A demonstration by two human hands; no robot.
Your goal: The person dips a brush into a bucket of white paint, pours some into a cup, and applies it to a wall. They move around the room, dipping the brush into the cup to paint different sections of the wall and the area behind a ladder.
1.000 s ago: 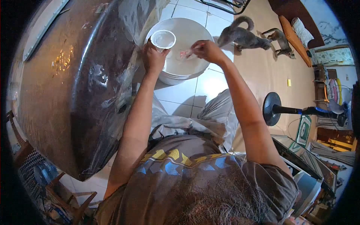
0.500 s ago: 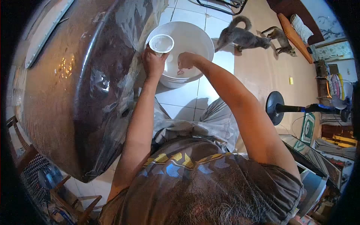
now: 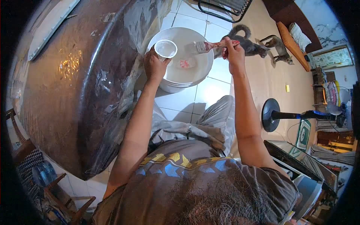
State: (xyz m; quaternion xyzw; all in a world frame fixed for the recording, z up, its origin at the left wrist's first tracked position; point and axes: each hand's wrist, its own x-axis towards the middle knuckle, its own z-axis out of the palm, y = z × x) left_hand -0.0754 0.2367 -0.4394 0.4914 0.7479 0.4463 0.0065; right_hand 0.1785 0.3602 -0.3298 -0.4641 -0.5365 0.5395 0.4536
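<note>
My left hand (image 3: 156, 66) holds a small white cup (image 3: 165, 48) over the left side of a large white bucket (image 3: 176, 80). A paintbrush (image 3: 215, 45) with a reddish, stained handle is in my right hand (image 3: 233, 52), its pale bristles pointing left above the bucket's right side. Inside the bucket lies something pale with red marks (image 3: 185, 63), too unclear to name. The bucket stands on white floor tiles (image 3: 212, 90) in front of my knees.
A large brown, glossy surface with plastic film (image 3: 90, 75) rises on the left. Two grey cats (image 3: 253, 48) (image 3: 280, 47) are beyond the bucket at right. A black fan base (image 3: 269, 114) stands right of my right arm. A metal-framed chair (image 3: 240, 7) is at the top.
My right hand has come up out of the bucket and moved right, bringing the paintbrush into view. The red-marked thing in the bucket now shows. The cup has shifted slightly.
</note>
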